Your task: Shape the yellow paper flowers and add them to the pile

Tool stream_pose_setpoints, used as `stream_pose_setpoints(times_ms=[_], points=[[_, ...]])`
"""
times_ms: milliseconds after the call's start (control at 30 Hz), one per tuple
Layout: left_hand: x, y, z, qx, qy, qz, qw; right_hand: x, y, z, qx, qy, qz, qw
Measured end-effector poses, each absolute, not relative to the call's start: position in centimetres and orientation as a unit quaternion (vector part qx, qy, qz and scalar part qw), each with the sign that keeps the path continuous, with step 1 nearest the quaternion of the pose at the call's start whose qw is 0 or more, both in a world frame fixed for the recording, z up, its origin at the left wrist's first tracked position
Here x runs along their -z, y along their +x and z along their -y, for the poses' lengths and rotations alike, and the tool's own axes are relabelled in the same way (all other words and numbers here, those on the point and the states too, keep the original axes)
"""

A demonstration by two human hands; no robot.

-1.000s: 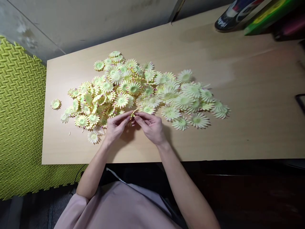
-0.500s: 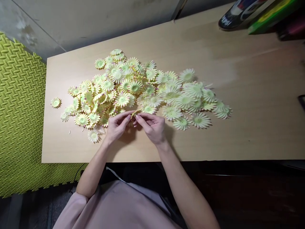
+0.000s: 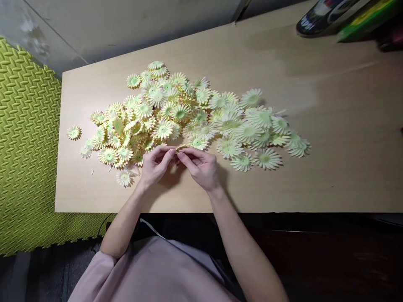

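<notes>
My left hand (image 3: 157, 165) and my right hand (image 3: 201, 167) meet at the near edge of a pile of artificial flower heads (image 3: 163, 130). Thumbs and fingertips of both are pinched together on a small yellowish flower piece (image 3: 180, 147), mostly covered by the fingers. Pale yellow-green petals make up the pile, some with pinkish tips. To the right, larger and paler flower heads (image 3: 247, 133) spread out. A single flower head (image 3: 74, 132) lies apart at the far left, and another (image 3: 124, 178) sits left of my left hand.
The wooden table (image 3: 315, 180) stands against a grey wall (image 3: 126, 25). A Pepsi-labelled container (image 3: 317, 19) and a green packet (image 3: 362, 21) are at the back right. Yellow-green foam matting (image 3: 28, 159) borders the table's left side.
The fingertips have drawn slightly closer together over the yellowish flower piece, so less of it shows. The camera view has shifted a little; the pile looks unchanged.
</notes>
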State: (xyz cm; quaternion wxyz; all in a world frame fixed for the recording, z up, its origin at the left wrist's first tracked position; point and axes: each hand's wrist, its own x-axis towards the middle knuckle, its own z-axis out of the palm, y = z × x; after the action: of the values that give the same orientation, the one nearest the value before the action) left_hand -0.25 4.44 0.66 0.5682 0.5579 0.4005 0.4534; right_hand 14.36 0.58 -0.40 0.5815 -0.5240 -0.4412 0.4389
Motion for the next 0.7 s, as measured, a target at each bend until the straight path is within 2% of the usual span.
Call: stream_pose_setpoints(times_ms=[700], points=[[0.08, -0.4, -4.55, -0.461, 0.587, -0.389, 0.539, 0.35, 14.24, -0.49, -0.443, -0.514, 0.451, 0.58]])
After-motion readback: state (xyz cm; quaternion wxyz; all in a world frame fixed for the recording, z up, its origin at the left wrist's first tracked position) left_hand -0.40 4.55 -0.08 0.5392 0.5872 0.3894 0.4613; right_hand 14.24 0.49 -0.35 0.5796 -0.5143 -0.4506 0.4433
